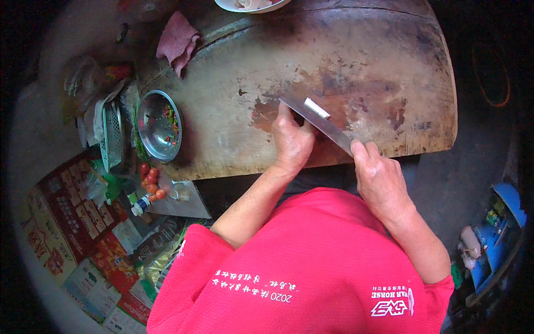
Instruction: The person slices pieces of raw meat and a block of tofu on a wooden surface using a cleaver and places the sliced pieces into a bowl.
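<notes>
My right hand (380, 179) is closed around the handle of a kitchen knife (329, 131), its metal blade slanting up to the left over a large wooden board (221, 137). At the far end of the blade is my left hand (293, 140), one digit up against the tip. Its other fingers are partly hidden by the blade, so what they grip cannot be made out. Just beyond the blade shows a small white block-like piece (317, 108), partly covered by the knife. Dark wet stains (267, 115) spread over the wood around it.
Left on the board stands a metal bowl (145, 133) with chopped red and green bits. A pink cloth (178, 41) lies behind it. Tomatoes (150, 177), a white bottle (141, 206) and a green basket (109, 140) are at the left. A white bowl (250, 9) sits at the far edge.
</notes>
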A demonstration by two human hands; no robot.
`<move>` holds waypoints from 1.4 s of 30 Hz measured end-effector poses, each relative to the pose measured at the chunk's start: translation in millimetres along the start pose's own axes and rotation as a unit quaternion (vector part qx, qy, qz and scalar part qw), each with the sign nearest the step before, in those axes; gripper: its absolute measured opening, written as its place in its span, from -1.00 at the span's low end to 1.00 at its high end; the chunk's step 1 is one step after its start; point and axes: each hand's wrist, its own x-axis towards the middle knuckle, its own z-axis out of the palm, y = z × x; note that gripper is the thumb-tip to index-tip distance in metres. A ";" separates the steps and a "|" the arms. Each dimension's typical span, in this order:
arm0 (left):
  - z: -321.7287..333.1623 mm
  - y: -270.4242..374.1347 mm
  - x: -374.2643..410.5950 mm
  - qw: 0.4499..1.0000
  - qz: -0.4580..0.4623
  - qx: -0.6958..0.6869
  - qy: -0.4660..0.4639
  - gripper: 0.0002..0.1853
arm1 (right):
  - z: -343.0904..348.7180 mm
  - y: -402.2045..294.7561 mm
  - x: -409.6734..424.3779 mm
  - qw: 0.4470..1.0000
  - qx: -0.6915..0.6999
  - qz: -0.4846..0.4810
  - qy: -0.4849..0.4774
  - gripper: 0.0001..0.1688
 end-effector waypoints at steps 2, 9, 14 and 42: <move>0.4 0.1 0.6 1.000 0.002 0.010 -0.002 -0.71 | -0.8 -0.2 4.6 1.000 0.001 -0.004 -0.006 -0.70; -3.7 -3.2 7.0 0.999 -0.010 0.017 -0.029 -0.74 | 3.6 -5.8 22.7 1.000 0.007 0.004 -0.007 -0.82; -1.6 0.8 8.3 0.999 0.029 0.031 -0.002 -0.74 | 11.5 -6.2 42.0 1.000 -0.006 -0.007 0.017 -0.87; -9.7 -32.5 22.1 0.995 -0.029 -0.068 0.073 -0.80 | 23.2 -0.7 12.1 0.994 0.031 0.006 0.103 -0.87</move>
